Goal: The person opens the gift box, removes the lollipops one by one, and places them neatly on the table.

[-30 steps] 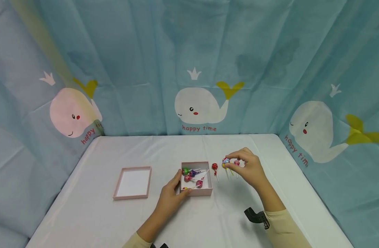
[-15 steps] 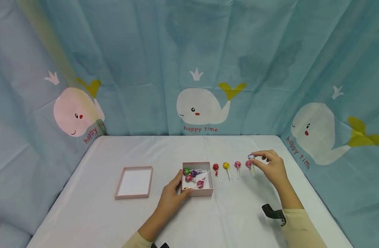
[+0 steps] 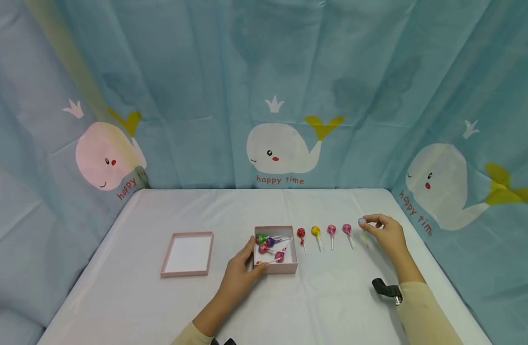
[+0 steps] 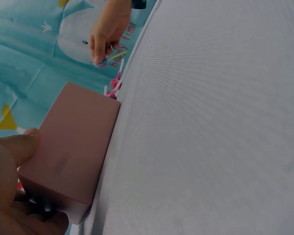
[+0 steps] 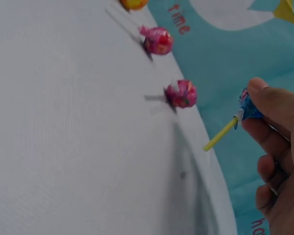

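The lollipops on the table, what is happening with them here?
A person is laying lollipops in a row on the white table. The right hand pinches a blue lollipop with a yellow stick at the row's right end, beside four others: red, yellow and two pink ones. The left hand holds the pink box, which has more lollipops inside. The box lid lies to the left.
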{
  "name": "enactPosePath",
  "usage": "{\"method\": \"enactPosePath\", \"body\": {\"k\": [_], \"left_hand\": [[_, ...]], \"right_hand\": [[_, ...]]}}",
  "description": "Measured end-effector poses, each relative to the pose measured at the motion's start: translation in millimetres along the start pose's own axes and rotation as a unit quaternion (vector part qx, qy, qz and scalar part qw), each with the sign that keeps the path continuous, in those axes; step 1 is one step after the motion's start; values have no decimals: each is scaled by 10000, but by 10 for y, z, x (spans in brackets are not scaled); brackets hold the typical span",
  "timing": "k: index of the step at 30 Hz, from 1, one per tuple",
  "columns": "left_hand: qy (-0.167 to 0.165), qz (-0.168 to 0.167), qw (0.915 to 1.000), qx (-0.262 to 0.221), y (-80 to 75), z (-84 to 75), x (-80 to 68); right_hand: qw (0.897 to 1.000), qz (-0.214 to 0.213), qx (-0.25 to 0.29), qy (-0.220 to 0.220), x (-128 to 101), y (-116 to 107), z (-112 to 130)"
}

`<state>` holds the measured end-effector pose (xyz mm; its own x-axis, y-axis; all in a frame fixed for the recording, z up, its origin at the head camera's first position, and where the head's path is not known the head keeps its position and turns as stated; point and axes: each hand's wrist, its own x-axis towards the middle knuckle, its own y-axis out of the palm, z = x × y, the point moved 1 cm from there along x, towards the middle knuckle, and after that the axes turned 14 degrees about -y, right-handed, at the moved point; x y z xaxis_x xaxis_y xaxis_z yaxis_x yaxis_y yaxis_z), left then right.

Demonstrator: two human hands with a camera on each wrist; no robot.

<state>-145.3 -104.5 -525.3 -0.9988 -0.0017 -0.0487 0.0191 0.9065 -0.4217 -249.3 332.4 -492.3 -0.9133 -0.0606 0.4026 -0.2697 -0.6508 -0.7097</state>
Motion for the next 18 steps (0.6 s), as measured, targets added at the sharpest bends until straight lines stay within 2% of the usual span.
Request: {"method": "enactPosePath", "body": {"k": [10, 14, 18], "left_hand": [[11, 6, 10000, -39, 2, 4, 3], [54, 9, 10000, -65, 1, 10, 0], [80, 9, 9999, -61, -1, 10, -1]], "right_hand": [[9971, 292, 280, 637, 24, 90, -229], [9958, 414, 365, 724, 30, 148, -291], [9968, 425, 267, 625, 24, 188, -327]]}}
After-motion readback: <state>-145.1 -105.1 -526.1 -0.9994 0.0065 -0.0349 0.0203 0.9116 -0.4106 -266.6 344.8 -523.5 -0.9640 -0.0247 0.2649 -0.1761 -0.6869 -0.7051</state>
